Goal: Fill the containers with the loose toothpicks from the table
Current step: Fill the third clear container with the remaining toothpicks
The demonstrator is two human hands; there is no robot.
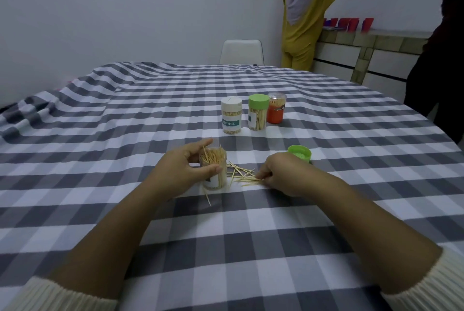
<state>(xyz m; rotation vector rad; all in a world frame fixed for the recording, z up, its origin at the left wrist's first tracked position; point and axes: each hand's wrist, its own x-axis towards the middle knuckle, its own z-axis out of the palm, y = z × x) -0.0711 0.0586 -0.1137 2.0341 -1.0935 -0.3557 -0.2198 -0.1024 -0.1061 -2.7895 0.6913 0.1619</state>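
An open clear container [216, 180] stands upright on the checked cloth, packed with toothpicks that stick out of its top. My left hand [184, 168] grips it from the left, thumb and fingers curled round its wall. Just right of it lie several loose toothpicks [239, 173] scattered on the cloth. My right hand [278, 175] rests on the table and pinches a small bunch of those toothpicks at their right ends. One stray toothpick [208, 197] lies in front of the container. A green lid [300, 153] lies behind my right hand.
Three closed toothpick containers stand further back: a white-lidded one [231, 115], a green-lidded one [258, 112] and an orange one [276, 108]. A white chair [242, 52] is at the far table edge. Two people stand at the back right by a counter.
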